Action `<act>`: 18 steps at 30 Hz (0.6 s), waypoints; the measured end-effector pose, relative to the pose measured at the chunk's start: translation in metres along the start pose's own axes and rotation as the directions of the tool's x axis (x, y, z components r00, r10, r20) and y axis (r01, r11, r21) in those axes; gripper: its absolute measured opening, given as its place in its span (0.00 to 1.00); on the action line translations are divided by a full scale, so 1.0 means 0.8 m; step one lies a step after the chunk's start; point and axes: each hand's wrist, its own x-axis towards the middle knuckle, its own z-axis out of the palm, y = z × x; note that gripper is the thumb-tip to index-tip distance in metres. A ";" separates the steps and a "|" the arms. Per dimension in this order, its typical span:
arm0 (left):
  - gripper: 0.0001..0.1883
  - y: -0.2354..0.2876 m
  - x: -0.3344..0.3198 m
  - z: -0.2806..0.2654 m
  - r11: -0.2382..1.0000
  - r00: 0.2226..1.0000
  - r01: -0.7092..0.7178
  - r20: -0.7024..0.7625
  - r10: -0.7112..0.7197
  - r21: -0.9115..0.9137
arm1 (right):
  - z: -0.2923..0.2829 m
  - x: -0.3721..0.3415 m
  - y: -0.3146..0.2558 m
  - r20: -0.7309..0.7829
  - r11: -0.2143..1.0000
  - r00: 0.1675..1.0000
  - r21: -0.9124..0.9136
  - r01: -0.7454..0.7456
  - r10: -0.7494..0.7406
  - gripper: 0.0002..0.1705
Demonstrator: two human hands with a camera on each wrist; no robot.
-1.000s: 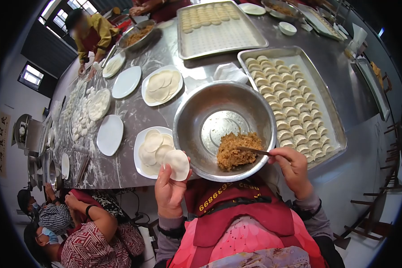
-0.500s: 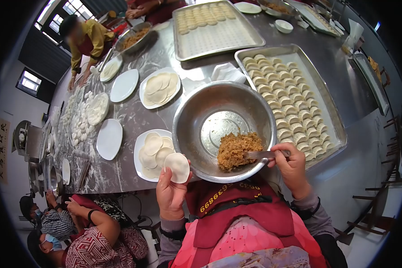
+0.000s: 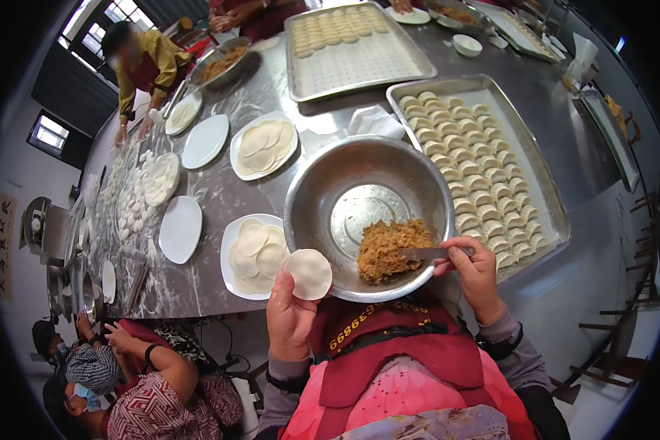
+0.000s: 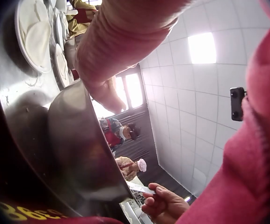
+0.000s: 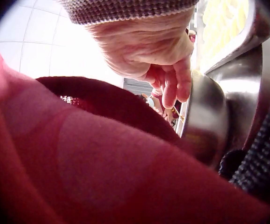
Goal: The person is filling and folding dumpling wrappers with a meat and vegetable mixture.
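Note:
In the head view my left hand (image 3: 291,319) holds a round white wrapper (image 3: 309,274) between thumb and fingers, at the near left rim of a large steel bowl (image 3: 323,172). My right hand (image 3: 473,277) grips the handle of a flat metal spatula (image 3: 419,254) over the bowl's right rim. Its far end meets the brown filling (image 3: 389,242) heaped in the bowl. The left wrist view shows my left hand (image 4: 111,51) above the bowl (image 4: 81,144), its wrapper hidden, and my right hand (image 4: 165,205) on the spatula (image 4: 140,187). In the right wrist view my right hand (image 5: 158,56) is beside the bowl (image 5: 208,112).
Left of the bowl, a square plate (image 3: 231,275) holds stacked wrappers; another wrapper plate (image 3: 246,167) lies behind it. To the right stands a tray (image 3: 554,198) with rows of dumplings, and a second tray (image 3: 418,66) is farther back. People are at the left and far sides.
My left hand has moved right with its wrapper, closer to the bowl. The spatula has changed angle and now lies flatter against the filling, with my right hand slightly shifted.

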 end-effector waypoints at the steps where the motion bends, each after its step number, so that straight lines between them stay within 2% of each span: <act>1: 0.23 0.000 0.000 0.003 1.000 1.000 0.014 0.012 -0.014 -0.016 | -0.001 0.001 0.000 -0.003 1.000 1.000 0.008 -0.001 0.001 0.10; 6: 0.22 0.000 0.001 0.001 0.998 0.999 0.044 0.030 -0.042 -0.048 | 0.003 0.002 0.005 0.071 1.000 0.997 -0.008 -0.030 0.030 0.10; 9: 0.22 0.000 -0.001 0.005 0.998 0.998 0.050 0.047 -0.048 -0.043 | -0.001 0.007 0.004 0.041 0.999 0.999 0.042 -0.029 0.027 0.10; 12: 0.22 0.001 -0.002 0.007 0.998 0.998 0.050 0.045 -0.048 -0.029 | -0.003 0.008 -0.002 0.011 0.988 0.993 0.097 -0.117 0.117 0.11; 18: 0.23 -0.001 -0.002 0.015 0.998 0.998 0.054 0.024 -0.053 -0.034 | -0.020 0.014 0.006 0.059 0.919 0.974 0.322 -0.225 0.218 0.11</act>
